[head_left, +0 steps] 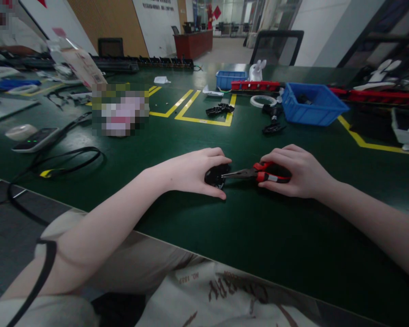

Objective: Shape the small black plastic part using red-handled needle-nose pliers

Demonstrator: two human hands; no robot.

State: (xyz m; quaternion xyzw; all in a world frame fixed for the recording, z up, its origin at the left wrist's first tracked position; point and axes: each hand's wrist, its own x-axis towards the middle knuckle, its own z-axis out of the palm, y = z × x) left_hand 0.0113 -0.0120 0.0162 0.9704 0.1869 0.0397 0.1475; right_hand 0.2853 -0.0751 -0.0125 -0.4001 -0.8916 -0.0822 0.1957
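Head view: near the table's (245, 227) front edge, the left hand (194, 171) is clasping a small black part (215, 176), while the right hand (298, 170) is gripping red-handled pliers (255, 173), their nose touching that part. A blue bin (311, 105) is sitting toward the far right edge.

The table (245, 227) has a smooth, faintly glossy green top. The pliers (255, 174) show dull metal jaws and red-and-black plastic grips (slightly shiny). The bin (311, 105) is blue plastic.
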